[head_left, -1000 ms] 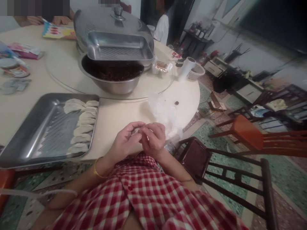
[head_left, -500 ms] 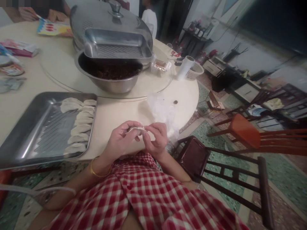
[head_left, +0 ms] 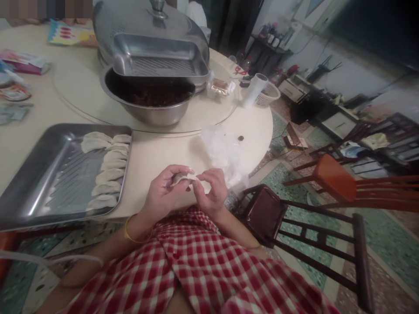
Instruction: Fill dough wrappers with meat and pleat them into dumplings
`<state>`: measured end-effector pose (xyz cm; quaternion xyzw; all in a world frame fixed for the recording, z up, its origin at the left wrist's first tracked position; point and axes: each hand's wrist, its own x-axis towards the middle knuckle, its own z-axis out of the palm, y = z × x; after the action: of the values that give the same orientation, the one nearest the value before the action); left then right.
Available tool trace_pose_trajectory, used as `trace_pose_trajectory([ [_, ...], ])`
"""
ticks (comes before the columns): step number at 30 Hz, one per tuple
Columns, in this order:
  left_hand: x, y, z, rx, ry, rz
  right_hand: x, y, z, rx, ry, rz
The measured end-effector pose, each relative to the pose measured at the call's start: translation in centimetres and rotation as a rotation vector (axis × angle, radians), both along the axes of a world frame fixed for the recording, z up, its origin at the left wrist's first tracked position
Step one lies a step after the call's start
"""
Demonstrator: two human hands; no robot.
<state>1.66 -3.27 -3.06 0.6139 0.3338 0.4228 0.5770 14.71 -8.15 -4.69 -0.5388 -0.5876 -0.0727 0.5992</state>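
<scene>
Between my two hands, just above the near table edge, is a pale dumpling (head_left: 179, 178), partly hidden by my fingers. My left hand (head_left: 165, 189) curls around one side of it, thumb in front. The thumb and fingertips of my right hand (head_left: 212, 187) pinch at its other end. To the left, a metal tray (head_left: 70, 170) holds several folded dumplings (head_left: 109, 175) in a column along its right side. Behind my hands stands a steel bowl (head_left: 157, 115) with dark filling (head_left: 150, 97) inside. Crumpled clear plastic (head_left: 222, 150) lies near my right hand.
A second metal tray (head_left: 160, 65) rests tilted over the bowl, against a large domed lid (head_left: 131, 22). A plastic-wrap roll (head_left: 255, 89) and a basket (head_left: 268, 96) stand at the table's right edge. A dark chair (head_left: 265, 213) is close on my right. Packets (head_left: 72, 35) lie at the far left.
My fingers have shifted slightly along the dumpling, and more of its pale edge shows between my hands. The view has tilted a little; the trays and bowl stay in place.
</scene>
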Motion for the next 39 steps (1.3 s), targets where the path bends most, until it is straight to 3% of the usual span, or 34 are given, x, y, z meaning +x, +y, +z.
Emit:
trace_pose_trajectory([
  [8, 0.1, -0.1, -0.2, 0.008, 0.017, -0.025, -0.6, -0.1, -0.3, 0.101, -0.071, -0.072],
  [14, 0.1, -0.2, -0.4, -0.103, -0.069, -0.064, -0.4, -0.4, -0.5, 0.045, -0.072, -0.098],
  [21, 0.1, -0.2, -1.1, -0.096, -0.146, -0.123, -0.4, -0.4, -0.3, 0.035, -0.042, -0.010],
  [28, -0.4, -0.7, -0.1, -0.072, -0.080, -0.208, -0.6, -0.6, -0.5, 0.116, -0.058, -0.017],
  [32, -1.3, -0.8, 0.4, -0.059, -0.050, -0.279, -0.3, -0.7, -1.1, 0.079, -0.005, 0.065],
  [39, -2.6, -0.4, 0.9, -0.058, 0.106, -0.546, 0.2, -0.7, -1.9, -0.063, -0.013, 0.285],
])
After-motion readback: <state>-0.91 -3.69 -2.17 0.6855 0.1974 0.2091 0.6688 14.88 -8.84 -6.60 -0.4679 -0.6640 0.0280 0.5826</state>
